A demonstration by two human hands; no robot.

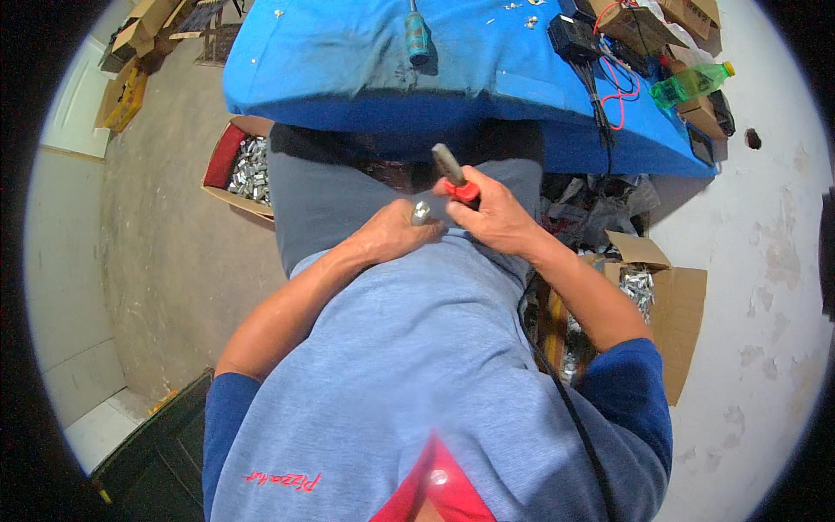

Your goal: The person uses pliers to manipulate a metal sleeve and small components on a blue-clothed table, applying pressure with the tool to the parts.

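Note:
Close to my waist, my left hand (393, 233) is closed round a small silver metal cylinder (421, 211), whose shiny end sticks up past the fingers. Just to its right, my right hand (499, 216) grips a hand tool with a red-and-black handle (464, 190). The tool's broad grey metal head (448, 163) points up and away toward the table, apart from the cylinder. Its exact kind is unclear, since my fingers cover part of it.
Ahead is a blue-covered table (348, 70) bearing a teal-handled screwdriver (418, 42), a black box with cables (574, 39) and a green bottle (693, 84). Cartons of silver metal parts stand at left (250, 170) and right (637, 287). A black cable (565, 391) runs down my right side.

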